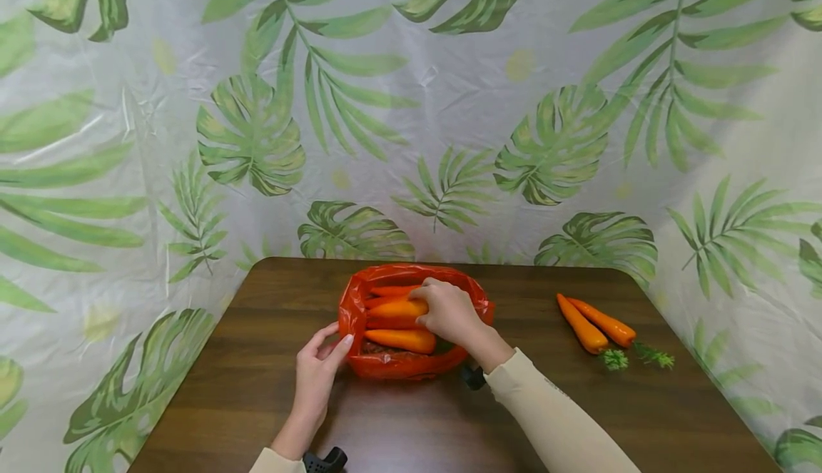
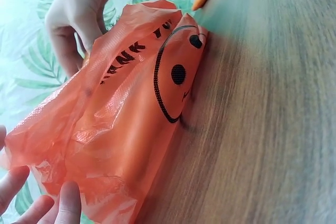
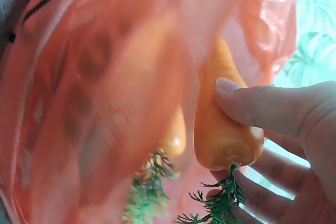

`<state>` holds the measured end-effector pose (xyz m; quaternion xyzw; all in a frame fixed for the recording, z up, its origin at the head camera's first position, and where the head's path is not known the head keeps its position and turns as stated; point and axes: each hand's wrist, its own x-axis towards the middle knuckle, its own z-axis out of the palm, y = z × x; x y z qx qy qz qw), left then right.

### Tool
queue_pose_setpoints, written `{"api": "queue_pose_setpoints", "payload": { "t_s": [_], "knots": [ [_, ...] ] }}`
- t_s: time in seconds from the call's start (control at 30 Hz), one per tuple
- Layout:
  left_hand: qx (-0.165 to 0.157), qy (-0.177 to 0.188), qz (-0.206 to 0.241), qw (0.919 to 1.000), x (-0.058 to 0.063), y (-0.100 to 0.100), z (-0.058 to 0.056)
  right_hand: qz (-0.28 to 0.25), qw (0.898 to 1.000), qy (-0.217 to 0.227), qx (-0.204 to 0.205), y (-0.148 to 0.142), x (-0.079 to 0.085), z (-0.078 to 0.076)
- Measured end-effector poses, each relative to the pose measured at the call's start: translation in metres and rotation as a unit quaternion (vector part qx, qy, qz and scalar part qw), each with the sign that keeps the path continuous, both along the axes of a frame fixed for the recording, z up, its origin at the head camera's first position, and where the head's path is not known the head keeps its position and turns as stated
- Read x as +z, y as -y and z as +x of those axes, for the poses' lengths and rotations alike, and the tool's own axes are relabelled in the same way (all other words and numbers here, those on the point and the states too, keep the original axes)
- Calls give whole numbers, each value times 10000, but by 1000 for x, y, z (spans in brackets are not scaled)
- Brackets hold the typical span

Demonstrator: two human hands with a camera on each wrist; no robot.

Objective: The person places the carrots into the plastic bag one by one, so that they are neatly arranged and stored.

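A red plastic bag (image 1: 411, 367) lies with its mouth open on the table; dark lettering and a printed face mark its side in the left wrist view. Several orange carrots are inside, one carrot (image 1: 404, 341) lying nearest the front. My right hand (image 1: 449, 312) reaches into the bag's mouth and grips another carrot (image 3: 226, 124) near its thick end, thumb on top, green leaves (image 3: 226, 198) hanging below. My left hand (image 1: 317, 366) touches the bag's left end with fingers spread; in the left wrist view its fingertips (image 2: 70, 200) rest against the thin plastic.
Two more carrots (image 1: 581, 327) with green tops lie side by side on the right of the brown wooden table (image 1: 514, 416). A leaf-patterned curtain (image 1: 449, 102) hangs behind and around the table.
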<state>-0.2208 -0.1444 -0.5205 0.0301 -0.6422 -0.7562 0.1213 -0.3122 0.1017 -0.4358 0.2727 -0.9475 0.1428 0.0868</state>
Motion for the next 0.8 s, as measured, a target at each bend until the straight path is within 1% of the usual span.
{"api": "queue_pose_setpoints", "payload": {
  "t_s": [0.17,0.47,0.8],
  "knots": [
    [-78,4,13,10000,0,1,0,118,9999,65,-9,3,-8,-3],
    [-62,-81,93,9999,0,1,-1,10,9998,82,178,6,-18,-6],
    [-76,-127,71,9999,1,1,1,36,9996,247,155,8,-27,-12]
  ]
}}
